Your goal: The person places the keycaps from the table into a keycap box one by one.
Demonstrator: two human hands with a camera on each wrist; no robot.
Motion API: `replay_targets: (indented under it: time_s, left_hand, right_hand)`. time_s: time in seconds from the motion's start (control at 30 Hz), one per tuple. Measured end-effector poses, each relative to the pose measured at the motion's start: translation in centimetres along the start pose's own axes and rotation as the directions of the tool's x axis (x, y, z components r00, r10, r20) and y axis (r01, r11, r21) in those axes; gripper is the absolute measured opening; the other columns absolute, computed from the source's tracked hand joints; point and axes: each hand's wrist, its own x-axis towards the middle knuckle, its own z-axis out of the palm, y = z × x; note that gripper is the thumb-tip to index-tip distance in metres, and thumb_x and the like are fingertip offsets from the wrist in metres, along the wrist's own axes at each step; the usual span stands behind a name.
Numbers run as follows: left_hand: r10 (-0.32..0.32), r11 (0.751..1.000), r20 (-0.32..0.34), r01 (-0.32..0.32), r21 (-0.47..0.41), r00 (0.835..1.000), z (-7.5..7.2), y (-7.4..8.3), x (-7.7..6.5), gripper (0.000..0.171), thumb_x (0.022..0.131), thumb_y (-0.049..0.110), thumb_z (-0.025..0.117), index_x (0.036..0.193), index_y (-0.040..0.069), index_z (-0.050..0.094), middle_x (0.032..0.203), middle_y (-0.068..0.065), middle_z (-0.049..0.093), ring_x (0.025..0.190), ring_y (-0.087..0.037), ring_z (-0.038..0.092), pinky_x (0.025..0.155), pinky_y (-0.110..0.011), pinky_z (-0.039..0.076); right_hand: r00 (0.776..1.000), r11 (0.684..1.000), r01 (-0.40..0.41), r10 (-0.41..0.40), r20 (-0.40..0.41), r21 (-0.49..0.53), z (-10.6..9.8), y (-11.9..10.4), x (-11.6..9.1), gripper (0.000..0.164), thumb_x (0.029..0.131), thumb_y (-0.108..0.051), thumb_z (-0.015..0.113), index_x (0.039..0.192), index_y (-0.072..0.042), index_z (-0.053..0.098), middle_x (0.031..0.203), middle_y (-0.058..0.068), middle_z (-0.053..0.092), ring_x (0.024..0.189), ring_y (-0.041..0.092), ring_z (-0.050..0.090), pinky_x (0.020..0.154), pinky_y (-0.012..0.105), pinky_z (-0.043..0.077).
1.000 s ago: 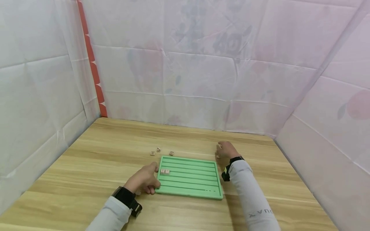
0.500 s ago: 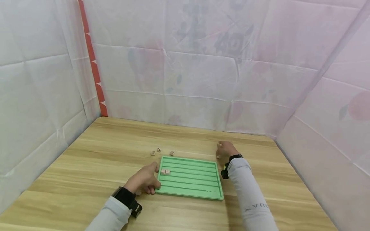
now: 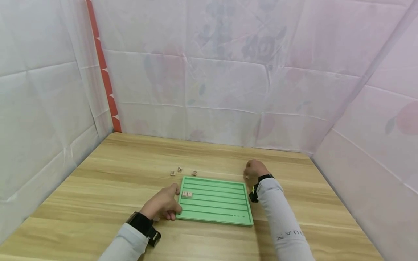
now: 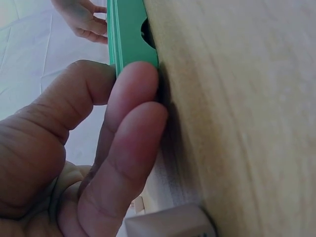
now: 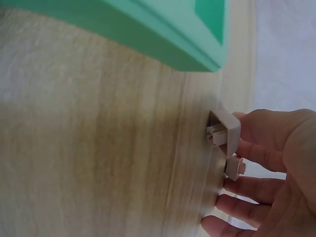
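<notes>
A green tray (image 3: 215,203) with long parallel grooves lies on the table. My left hand (image 3: 163,203) pinches its left edge; in the left wrist view the bent fingers (image 4: 138,143) meet the tray's side (image 4: 133,34). Two pale keycaps (image 3: 187,194) sit side by side in one groove. Beyond the tray's right end, my right hand (image 3: 256,168) is lowered to the table beside a keycap (image 5: 224,132) lying on its side, its hollow underside showing. A second keycap (image 5: 235,168) is between the fingers farther back. The keycaps partly hide the fingertips, so any grip is unclear.
Several loose keycaps (image 3: 194,173) lie behind the tray's far left corner. Close to the left hand is another keycap (image 4: 170,222), large in the left wrist view. White sheeting (image 3: 225,90) stands around the wooden table (image 3: 107,188) at the back and sides.
The right hand's fingers have shifted slightly, and a pale keycap seen at its fingertips earlier is now hidden. The left hand and the tray have stayed almost still.
</notes>
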Motion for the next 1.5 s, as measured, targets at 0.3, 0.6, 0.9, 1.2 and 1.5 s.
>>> replay_targets:
  time_s: [0.3,0.6,0.9,1.2,1.5]
  left_hand:
    - [-0.006,1.000,-0.001,0.006,-0.009,1.000,-0.2,-0.2,0.0,0.047,0.069,-0.011,0.064,0.105,0.004,0.038,0.054,-0.013,0.058,0.042,-0.017,0.054,0.038,-0.025,0.043]
    - [-0.013,1.000,0.002,0.013,0.022,1.000,-0.2,-0.2,0.0,0.047,0.070,-0.010,0.065,0.106,0.003,0.038,0.055,-0.014,0.059,0.042,-0.018,0.055,0.039,-0.026,0.045]
    - [-0.019,1.000,-0.007,0.019,0.009,1.000,-0.4,-0.4,-0.2,0.047,0.069,-0.010,0.065,0.106,0.004,0.039,0.055,-0.013,0.059,0.041,-0.016,0.054,0.038,-0.024,0.042]
    - [-0.023,0.999,-0.008,0.024,0.040,1.000,-0.5,-0.4,-0.5,0.047,0.069,-0.010,0.065,0.106,0.003,0.038,0.055,-0.014,0.059,0.042,-0.017,0.055,0.039,-0.026,0.045]
    - [-0.017,0.999,-0.001,0.017,0.033,1.000,-0.7,-0.3,-0.6,0.046,0.070,-0.010,0.065,0.104,0.003,0.037,0.054,-0.014,0.059,0.042,-0.017,0.055,0.039,-0.027,0.045]
  right_hand:
    - [1.000,0.999,0.017,-0.017,0.007,-0.033,-0.4,-0.7,0.0,0.012,0.084,-0.006,0.059,0.081,-0.002,0.071,0.077,0.008,0.065,0.068,0.023,0.059,0.063,0.040,0.050]
    - [0.998,0.996,-0.063,0.063,-0.005,-0.058,-0.3,-1.4,-0.1,0.042,0.087,-0.010,0.061,0.122,0.008,0.050,0.114,0.029,0.055,0.098,0.041,0.055,0.079,0.048,0.046]
    - [0.999,0.996,-0.050,0.051,0.014,-0.080,-0.4,-1.9,-0.1,0.010,0.085,-0.005,0.063,0.083,0.002,0.069,0.086,0.017,0.066,0.076,0.030,0.061,0.066,0.041,0.050]
    - [0.997,0.993,-0.024,0.016,-0.070,-0.115,-0.1,-1.5,-0.1,0.035,0.085,0.001,0.058,0.055,-0.009,0.046,0.049,-0.002,0.032,0.050,0.014,0.031,0.049,0.029,0.031]
    - [0.996,0.994,-0.005,-0.005,-0.091,-0.107,0.2,-1.0,0.2,0.042,0.083,0.008,0.054,0.052,-0.013,0.035,0.051,-0.002,0.026,0.050,0.014,0.026,0.047,0.028,0.027]
